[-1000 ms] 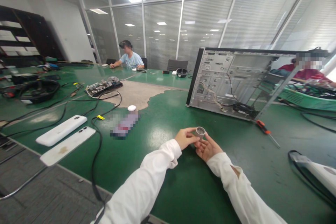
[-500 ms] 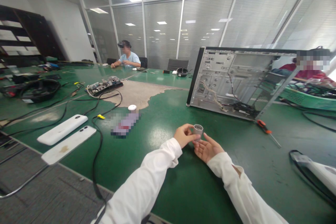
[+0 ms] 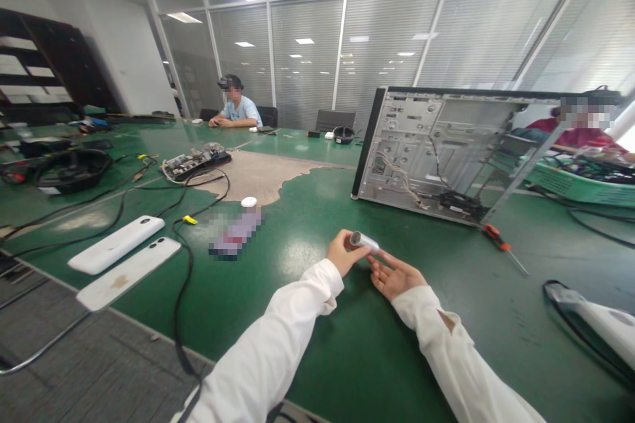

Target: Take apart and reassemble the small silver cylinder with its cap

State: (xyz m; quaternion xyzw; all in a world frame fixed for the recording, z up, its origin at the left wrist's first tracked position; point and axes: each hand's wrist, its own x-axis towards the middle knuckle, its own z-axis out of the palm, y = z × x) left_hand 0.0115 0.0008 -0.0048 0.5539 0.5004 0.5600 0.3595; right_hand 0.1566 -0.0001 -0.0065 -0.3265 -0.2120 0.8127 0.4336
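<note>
A small silvery tube (image 3: 366,242) is pinched between the thumb and fingers of my left hand (image 3: 343,255). It lies tilted, nearly on its side, with its hollow round end facing left and toward me. My right hand (image 3: 396,278) is palm up just right of it, fingers stretched out and loosely apart. One of its fingertips reaches the tube's right end and seems to touch it. Both hands are above the green tabletop (image 3: 317,211).
An opened computer case (image 3: 421,152) stands behind my hands, an orange-handled screwdriver (image 3: 506,249) at its corner. To the left lie two white phone-shaped pieces (image 3: 129,271) and a black cable (image 3: 184,277). A white device (image 3: 595,320) is at right. Two people sit across the table.
The tube has gone from upright to tilted, its open end swung to the left. My right fingers have straightened a little and moved to its right end.
</note>
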